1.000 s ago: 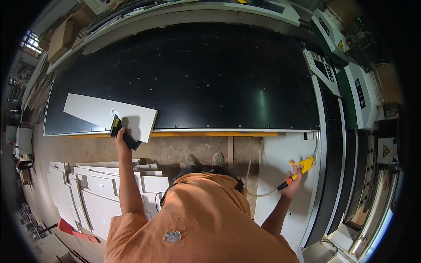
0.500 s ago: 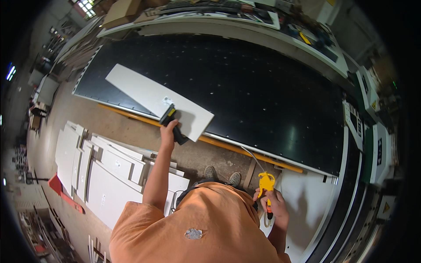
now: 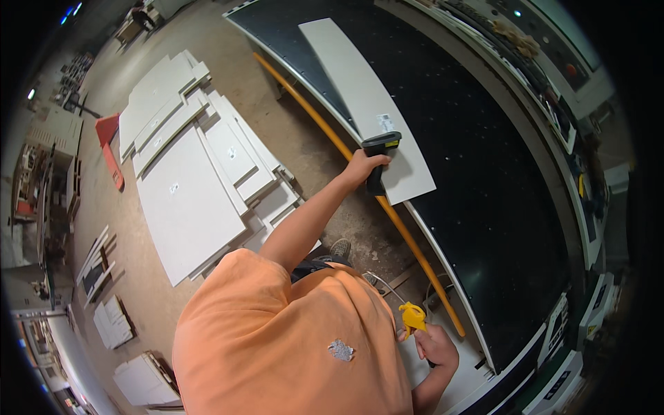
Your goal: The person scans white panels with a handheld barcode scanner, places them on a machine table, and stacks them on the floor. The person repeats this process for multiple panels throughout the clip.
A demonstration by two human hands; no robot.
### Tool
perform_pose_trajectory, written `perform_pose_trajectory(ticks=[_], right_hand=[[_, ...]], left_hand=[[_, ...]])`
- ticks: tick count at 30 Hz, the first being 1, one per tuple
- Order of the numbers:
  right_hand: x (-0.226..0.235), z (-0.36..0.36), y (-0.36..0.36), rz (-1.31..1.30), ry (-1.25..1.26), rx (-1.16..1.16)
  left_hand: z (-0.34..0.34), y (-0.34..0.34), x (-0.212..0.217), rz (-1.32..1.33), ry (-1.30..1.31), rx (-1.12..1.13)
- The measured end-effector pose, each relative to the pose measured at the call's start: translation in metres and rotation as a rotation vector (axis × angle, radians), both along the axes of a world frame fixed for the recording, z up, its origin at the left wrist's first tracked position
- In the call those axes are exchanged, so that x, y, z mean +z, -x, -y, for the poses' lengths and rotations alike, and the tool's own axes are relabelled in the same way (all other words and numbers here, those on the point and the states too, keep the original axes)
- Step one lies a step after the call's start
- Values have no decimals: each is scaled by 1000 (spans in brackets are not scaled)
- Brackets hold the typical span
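Left hand (image 3: 362, 168): at 12 o'clock from the person's orange shirt (image 3: 290, 339), arm stretched out, fingers wrapped tight round the grip of a black scanner (image 3: 379, 152).
Scanner: its head sits over the near end of the white panel (image 3: 366, 104), just beside a small label (image 3: 385, 123) on that panel.
Right hand (image 3: 434, 346): low at 4 o'clock, closed round a yellow tool (image 3: 413, 317) with a thin hose or cable trailing off – which of the 2 I cannot tell.
Panel: lies flat on the black table (image 3: 484, 173), running from 12 toward 1 o'clock, its near corner reaching the table's edge.
Progress: judging from the pose, the label is being read now; 1 panel is on the table, and many more white panels (image 3: 194, 173) lie stacked on the floor at 10 o'clock, so most of the handling looks left to do.
Edges: an orange rail (image 3: 332, 138) runs along the table's near edge, just under the left wrist – the panel would have to clear it.
Room: bare floor (image 3: 290, 131) between stack and rail gives a walking lane; machine housings (image 3: 588, 207) crowd the table's far side at 2 to 3 o'clock.
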State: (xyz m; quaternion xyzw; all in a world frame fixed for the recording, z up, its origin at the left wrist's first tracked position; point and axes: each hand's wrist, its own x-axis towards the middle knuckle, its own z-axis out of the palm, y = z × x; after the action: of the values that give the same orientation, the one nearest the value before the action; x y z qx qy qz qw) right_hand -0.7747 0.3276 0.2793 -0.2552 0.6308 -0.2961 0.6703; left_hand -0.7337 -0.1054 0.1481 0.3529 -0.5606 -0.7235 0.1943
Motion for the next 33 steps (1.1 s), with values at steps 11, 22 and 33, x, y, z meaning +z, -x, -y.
perform_pose_trajectory(ticks=[11,22,33], right_hand=[[2,26,22,-79,-137,240],[-17,-10,32,-137,309,-532],[-45,-4,-9,-45,270,-610]], left_hand=[[-2,-1,2,-133,1,2],[-4,3,-6,-147,7,50],[-7,6,-13,-197,9,98]])
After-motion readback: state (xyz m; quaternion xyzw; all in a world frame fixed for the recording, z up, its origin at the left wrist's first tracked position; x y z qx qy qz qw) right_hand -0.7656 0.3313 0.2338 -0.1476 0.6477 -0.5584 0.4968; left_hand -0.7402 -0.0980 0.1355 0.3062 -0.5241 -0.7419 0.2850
